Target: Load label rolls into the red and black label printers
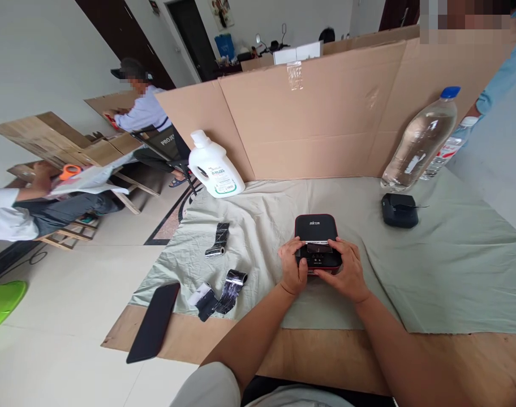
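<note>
Black-and-red device: a small label printer (316, 240) with a black top and a red band low on its near edge, sitting on the pale green cloth (453, 265) near the middle of the table.
Left hand: the left hand (292, 270) grips the printer's near left corner, fingers curled around the side and the thumb on top.
Right hand: the right hand (346, 274) clasps the near right corner, with its fingers laid over the top by the output slot (a short strip of label seems to show there, though it is too small to be sure).
Black ribbon pieces: one curled strip (218, 239) lies on the cloth to the left of the printer, and two more (224, 291) lie nearer the cloth's front edge, well apart from the hands.
Phone: a dark phone (154, 329) lies face down at the left, half on the cloth, half on cardboard.
White jug: a white bottle (214, 165) stands at the back left against the cardboard screen (326, 118).
Clear bottle: a large water bottle (421, 141) leans at the back right, with a small black box (399, 210) just in front of it.
Others: two people sit at low wooden tables far to the left.
</note>
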`<state>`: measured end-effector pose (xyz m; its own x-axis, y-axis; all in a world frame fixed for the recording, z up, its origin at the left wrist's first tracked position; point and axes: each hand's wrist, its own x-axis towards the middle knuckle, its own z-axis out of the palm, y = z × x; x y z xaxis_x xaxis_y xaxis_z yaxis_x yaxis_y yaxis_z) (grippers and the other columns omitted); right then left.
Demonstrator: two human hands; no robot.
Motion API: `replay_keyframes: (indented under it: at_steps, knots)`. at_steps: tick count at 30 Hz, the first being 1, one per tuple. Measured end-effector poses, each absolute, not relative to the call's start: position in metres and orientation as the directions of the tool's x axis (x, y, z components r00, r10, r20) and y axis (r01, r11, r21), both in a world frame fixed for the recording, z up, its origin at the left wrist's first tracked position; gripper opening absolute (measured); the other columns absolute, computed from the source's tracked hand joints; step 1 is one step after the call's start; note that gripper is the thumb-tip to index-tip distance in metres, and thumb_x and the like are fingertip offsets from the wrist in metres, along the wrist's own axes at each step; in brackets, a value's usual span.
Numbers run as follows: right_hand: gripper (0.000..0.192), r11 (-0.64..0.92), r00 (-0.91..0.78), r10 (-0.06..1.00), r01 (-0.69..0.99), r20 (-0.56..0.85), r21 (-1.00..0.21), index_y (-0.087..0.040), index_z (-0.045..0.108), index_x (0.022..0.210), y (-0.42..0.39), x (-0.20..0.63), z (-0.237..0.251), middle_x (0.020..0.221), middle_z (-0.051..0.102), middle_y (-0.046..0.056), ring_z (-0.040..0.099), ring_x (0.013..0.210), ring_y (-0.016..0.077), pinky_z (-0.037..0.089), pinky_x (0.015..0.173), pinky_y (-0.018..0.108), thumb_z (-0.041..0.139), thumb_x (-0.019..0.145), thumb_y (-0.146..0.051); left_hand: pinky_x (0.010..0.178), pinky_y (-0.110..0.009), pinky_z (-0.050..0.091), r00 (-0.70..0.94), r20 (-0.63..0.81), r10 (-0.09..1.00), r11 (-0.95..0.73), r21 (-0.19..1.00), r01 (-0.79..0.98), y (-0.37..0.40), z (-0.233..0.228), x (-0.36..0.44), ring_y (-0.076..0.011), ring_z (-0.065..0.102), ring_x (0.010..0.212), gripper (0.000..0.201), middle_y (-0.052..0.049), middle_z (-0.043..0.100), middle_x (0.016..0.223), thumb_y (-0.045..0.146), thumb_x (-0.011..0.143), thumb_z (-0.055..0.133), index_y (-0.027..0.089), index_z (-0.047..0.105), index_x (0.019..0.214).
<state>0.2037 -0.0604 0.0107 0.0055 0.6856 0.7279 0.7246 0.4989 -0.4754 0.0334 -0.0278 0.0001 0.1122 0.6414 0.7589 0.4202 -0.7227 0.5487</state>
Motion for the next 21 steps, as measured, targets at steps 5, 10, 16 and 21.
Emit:
replay_keyframes:
  at_steps: [5,10,16,21]
  knots:
    - [0.043,0.585,-0.033,0.683,0.622,0.729,-0.52,-0.025,0.061,0.11,-0.06,0.209,0.008,0.123,0.061,0.011,0.051,0.124,0.0335,0.044,0.101,0.057,0.066,0.08,-0.056,0.108,-0.051,0.037,0.072,0.717,0.693,-0.698,0.643,0.316,-0.032,0.001,0.031,-0.0276,0.044,0.13,0.043,-0.018,0.046,0.134,0.042,0.1,0.031,0.018,0.042,0.133]
    - [0.035,0.56,0.022,0.718,0.576,0.696,-0.596,-0.026,0.066,0.098,-0.061,0.21,0.006,0.128,0.056,0.008,0.047,0.127,0.0308,0.042,0.104,0.057,0.041,0.095,-0.05,0.111,-0.052,0.034,0.102,0.666,0.739,-0.661,0.687,0.3,-0.035,0.008,0.029,-0.0278,0.043,0.132,0.044,-0.018,0.044,0.136,0.047,0.098,0.037,0.019,0.044,0.131]
    - [0.052,0.36,0.274,0.783,0.532,0.558,-0.766,-0.021,0.052,0.126,-0.059,0.201,-0.007,0.135,0.051,0.017,0.053,0.122,0.0322,0.053,0.091,0.052,0.063,0.084,-0.051,0.113,-0.055,0.03,0.019,0.434,0.901,-0.421,0.861,0.285,-0.032,0.01,0.028,-0.0337,0.034,0.14,0.068,-0.021,0.037,0.147,0.054,0.081,0.064,0.017,0.044,0.134]
    - [0.073,0.228,0.262,0.884,0.481,0.387,-0.846,-0.018,0.043,0.14,-0.056,0.192,-0.02,0.128,0.061,0.018,0.06,0.117,0.0357,0.051,0.094,0.057,0.058,0.084,-0.061,0.109,-0.047,0.041,0.196,-0.173,0.965,0.197,0.975,-0.107,-0.029,0.024,0.029,-0.0314,0.052,0.128,0.063,-0.013,0.06,0.133,0.053,0.077,0.069,0.02,0.055,0.129]
